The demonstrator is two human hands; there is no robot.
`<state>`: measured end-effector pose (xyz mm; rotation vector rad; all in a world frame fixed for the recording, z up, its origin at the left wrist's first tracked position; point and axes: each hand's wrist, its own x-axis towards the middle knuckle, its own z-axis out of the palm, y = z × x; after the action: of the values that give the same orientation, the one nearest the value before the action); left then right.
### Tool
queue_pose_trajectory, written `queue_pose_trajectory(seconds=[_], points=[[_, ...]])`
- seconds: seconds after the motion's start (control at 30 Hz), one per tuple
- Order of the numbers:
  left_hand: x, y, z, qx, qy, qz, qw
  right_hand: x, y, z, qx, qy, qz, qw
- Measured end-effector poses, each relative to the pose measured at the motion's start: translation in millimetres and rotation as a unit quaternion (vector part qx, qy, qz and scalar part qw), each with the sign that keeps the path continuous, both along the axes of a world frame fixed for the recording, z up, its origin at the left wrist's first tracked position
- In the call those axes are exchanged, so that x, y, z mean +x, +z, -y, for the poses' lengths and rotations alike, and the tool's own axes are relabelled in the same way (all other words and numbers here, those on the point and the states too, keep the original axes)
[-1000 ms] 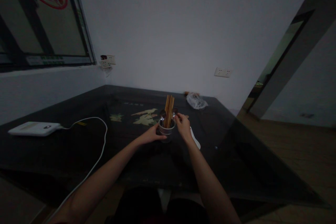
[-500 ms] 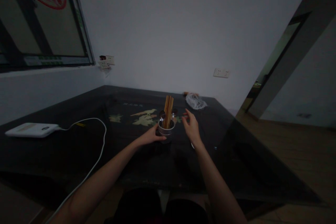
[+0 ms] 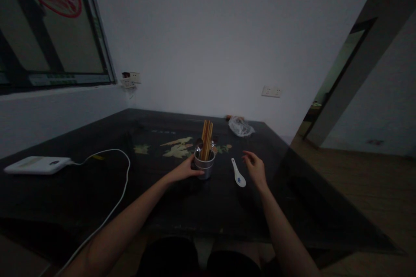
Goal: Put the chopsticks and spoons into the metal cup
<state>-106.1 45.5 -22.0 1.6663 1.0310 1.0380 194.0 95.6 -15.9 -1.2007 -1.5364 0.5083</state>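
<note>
A metal cup [image 3: 204, 169] stands upright on the dark table, with my left hand [image 3: 185, 169] wrapped round its left side. Wooden chopsticks [image 3: 207, 138] rise from the cup, and metal spoons [image 3: 213, 142] lean beside them against its rim. To the right of the cup lies a white spoon [image 3: 238, 175] with a blue mark in its bowl. My right hand [image 3: 255, 168] hovers just right of that white spoon, not touching it. Its fingers are partly bent and apart, holding nothing.
A crumpled clear plastic bag [image 3: 241, 127] lies at the table's back edge by the wall. On the left, a white flat device [image 3: 38, 165] has a white cable [image 3: 126, 177] running toward the front edge. The table [image 3: 156, 207] bears a leaf-and-bird picture.
My right hand has moved right, away from the cup, uncovering the white spoon that my wrist mostly hid. My left hand stays on the cup.
</note>
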Motion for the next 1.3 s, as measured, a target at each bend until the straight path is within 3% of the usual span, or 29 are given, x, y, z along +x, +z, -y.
queue_pose_trajectory(seconds=[0.4,0.6,0.77,0.93,1.1,1.3], points=[[-10,12.9,-2,0.012,0.019,0.007,1.000,-2,-2.9,-1,-0.005,0.000,0.067,0.998],[-20,19.2,-10,0.078,0.119,0.049,0.989,-5,0.9,3,-0.004,-0.002,0.072,0.997],[-20,26.7,-6,0.125,0.223,0.086,0.963,-4,0.9,4,-0.016,-0.004,0.072,0.997],[-17,35.3,3,0.182,0.284,0.079,0.938,-3,-1.7,2,-0.014,0.007,0.084,0.996],[-16,45.5,15,0.232,0.326,0.078,0.913,-3,-3.8,2,-0.026,0.001,0.103,0.994],[-6,57.3,32,0.366,0.350,0.034,0.862,-2,-3.8,2,-0.024,-0.014,0.137,0.990]])
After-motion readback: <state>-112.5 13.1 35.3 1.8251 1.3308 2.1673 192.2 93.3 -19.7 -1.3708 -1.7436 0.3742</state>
